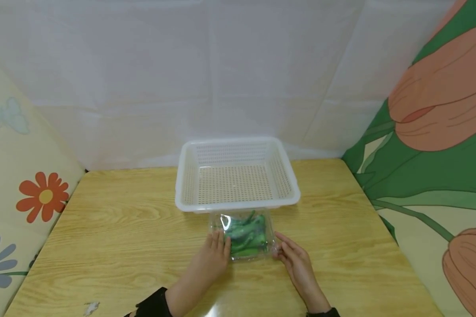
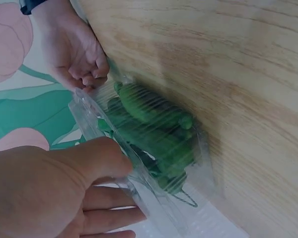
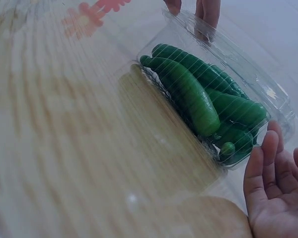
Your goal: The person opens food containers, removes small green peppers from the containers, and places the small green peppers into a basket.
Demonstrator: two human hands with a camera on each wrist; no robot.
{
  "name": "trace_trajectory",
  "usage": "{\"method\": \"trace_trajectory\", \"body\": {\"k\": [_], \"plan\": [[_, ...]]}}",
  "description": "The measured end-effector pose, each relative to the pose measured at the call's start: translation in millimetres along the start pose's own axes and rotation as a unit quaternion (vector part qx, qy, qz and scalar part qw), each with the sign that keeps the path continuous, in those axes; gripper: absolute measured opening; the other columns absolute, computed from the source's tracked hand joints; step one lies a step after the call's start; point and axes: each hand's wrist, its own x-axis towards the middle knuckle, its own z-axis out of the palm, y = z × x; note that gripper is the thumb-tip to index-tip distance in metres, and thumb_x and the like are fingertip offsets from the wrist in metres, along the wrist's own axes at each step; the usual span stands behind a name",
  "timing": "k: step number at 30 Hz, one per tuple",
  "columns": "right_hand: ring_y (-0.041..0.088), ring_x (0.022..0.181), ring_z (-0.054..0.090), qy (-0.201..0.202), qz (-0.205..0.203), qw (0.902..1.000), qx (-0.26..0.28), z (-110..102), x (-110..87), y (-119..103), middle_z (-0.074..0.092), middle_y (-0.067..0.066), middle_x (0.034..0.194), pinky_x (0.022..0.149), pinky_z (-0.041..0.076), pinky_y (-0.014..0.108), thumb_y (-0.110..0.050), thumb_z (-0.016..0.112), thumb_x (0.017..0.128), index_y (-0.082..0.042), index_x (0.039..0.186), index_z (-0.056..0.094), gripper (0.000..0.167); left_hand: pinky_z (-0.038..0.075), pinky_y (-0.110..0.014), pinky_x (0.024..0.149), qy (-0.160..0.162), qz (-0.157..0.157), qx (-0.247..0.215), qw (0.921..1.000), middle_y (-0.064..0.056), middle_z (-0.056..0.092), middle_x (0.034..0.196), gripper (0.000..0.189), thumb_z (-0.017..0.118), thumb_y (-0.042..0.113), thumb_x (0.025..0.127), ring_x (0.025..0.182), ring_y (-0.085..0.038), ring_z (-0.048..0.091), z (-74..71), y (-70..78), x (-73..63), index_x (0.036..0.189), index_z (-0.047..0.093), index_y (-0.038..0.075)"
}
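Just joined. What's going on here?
A person has both hands on a clear box of green peppers at a table. The left hand grips one end by its edge, while the right hand has its fingertips at the other end. A white basket stands just beyond the box; whether they touch is hard to tell. The peppers are in the box, none in the basket.

A container [image 1: 217,220] with peppers [image 1: 246,235] inside is between the left hand [image 1: 213,253], which grips its left edge, and the right hand [image 1: 297,259], at its right. Just beyond the grip, on the table [image 1: 123,246], stands a basket [image 1: 238,207] (whether it touches the container is unclear). Behind the basket hangs a sheet [image 1: 262,66].
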Motion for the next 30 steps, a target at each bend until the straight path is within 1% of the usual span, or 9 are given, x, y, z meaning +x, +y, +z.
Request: {"method": "trace_trajectory", "body": {"k": [5, 10, 13, 18, 20, 22, 24, 28, 30], "plan": [[0.009, 0.085, 0.062, 0.007, -0.001, 1.0000, -0.001, 0, 0.5, -1, 0.066, 0.000, 0.092, 0.076, 0.054, 0.021, -0.007, 0.042, 0.106, -0.022, 0.118, 0.071, 0.035, 0.050, -0.036, 0.098, 0.015, -0.017, 0.035, 0.9991, -0.011, 0.068, 0.122, 0.037, 0.050, 0.028, 0.097, 0.116, -0.024, 0.063, 2.3, 7.5, 2.0, 0.125, 0.068, 0.012], [0.008, 0.084, 0.062, 0.004, -0.003, 1.0000, 0.000, 1, 0.0, -1, 0.067, -0.001, 0.092, 0.076, 0.054, 0.021, -0.007, 0.042, 0.106, -0.023, 0.117, 0.071, 0.035, 0.050, -0.036, 0.097, 0.026, -0.022, 0.064, 0.9974, -0.010, 0.068, 0.123, 0.038, 0.048, 0.029, 0.096, 0.115, -0.023, 0.064, 2.4, 10.6, 0.6, 0.125, 0.069, 0.013], [0.009, 0.085, 0.062, -0.005, -0.009, 0.9999, 0.003, 1, -1.4, -1, 0.066, 0.000, 0.092, 0.076, 0.054, 0.021, -0.007, 0.042, 0.106, -0.020, 0.118, 0.070, 0.034, 0.051, -0.035, 0.095, 0.045, -0.024, 0.078, 0.9956, -0.009, 0.069, 0.121, 0.038, 0.048, 0.029, 0.096, 0.113, -0.023, 0.065, 3.9, 11.3, -0.9, 0.123, 0.070, 0.014], [0.008, 0.086, 0.062, -0.010, -0.011, 0.9999, 0.005, 2, -2.7, -2, 0.066, 0.000, 0.092, 0.077, 0.054, 0.020, -0.004, 0.041, 0.106, -0.020, 0.117, 0.071, 0.035, 0.053, -0.035, 0.089, 0.093, -0.031, 0.099, 0.9902, -0.008, 0.071, 0.116, 0.039, 0.044, 0.028, 0.094, 0.107, -0.022, 0.067, 8.0, 12.1, -2.4, 0.117, 0.073, 0.015], [0.008, 0.086, 0.062, -0.010, -0.012, 0.9999, 0.005, 2, -2.6, -3, 0.067, 0.000, 0.092, 0.077, 0.054, 0.020, -0.004, 0.041, 0.106, -0.021, 0.117, 0.071, 0.036, 0.053, -0.035, 0.088, 0.099, -0.035, 0.102, 0.9892, -0.007, 0.071, 0.116, 0.039, 0.044, 0.028, 0.094, 0.107, -0.022, 0.067, 8.6, 12.4, -2.4, 0.116, 0.073, 0.015], [0.008, 0.085, 0.062, -0.009, -0.012, 0.9999, 0.004, 2, -2.5, -4, 0.067, 0.000, 0.092, 0.077, 0.054, 0.020, -0.004, 0.041, 0.106, -0.021, 0.117, 0.071, 0.036, 0.052, -0.035, 0.089, 0.091, -0.034, 0.101, 0.9901, -0.008, 0.070, 0.117, 0.039, 0.043, 0.028, 0.094, 0.108, -0.022, 0.067, 8.7, 12.7, -2.1, 0.118, 0.072, 0.015], [0.008, 0.085, 0.062, -0.008, -0.012, 0.9999, 0.003, 2, -2.5, -4, 0.067, 0.000, 0.092, 0.077, 0.054, 0.021, -0.005, 0.042, 0.106, -0.021, 0.117, 0.070, 0.035, 0.052, -0.035, 0.089, 0.073, -0.032, 0.098, 0.9920, -0.008, 0.070, 0.119, 0.039, 0.044, 0.028, 0.095, 0.109, -0.023, 0.066, 8.0, 12.7, -1.5, 0.120, 0.071, 0.016], [0.009, 0.084, 0.063, -0.006, -0.010, 0.9999, 0.008, 2, -2.2, -3, 0.067, 0.000, 0.092, 0.076, 0.054, 0.021, -0.005, 0.042, 0.106, -0.019, 0.117, 0.070, 0.034, 0.051, -0.034, 0.092, 0.028, -0.032, 0.059, 0.9973, -0.008, 0.068, 0.123, 0.038, 0.047, 0.029, 0.096, 0.113, -0.022, 0.064, 1.8, 9.9, -0.7, 0.124, 0.069, 0.016], [0.009, 0.084, 0.063, -0.008, -0.011, 0.9998, 0.012, 2, -1.8, -3, 0.068, 0.000, 0.092, 0.076, 0.054, 0.021, -0.004, 0.042, 0.106, -0.019, 0.118, 0.070, 0.034, 0.051, -0.035, 0.093, 0.008, -0.039, 0.031, 0.9987, -0.008, 0.066, 0.126, 0.037, 0.050, 0.028, 0.096, 0.115, -0.022, 0.063, -1.8, 7.7, -0.5, 0.125, 0.069, 0.015]]}}
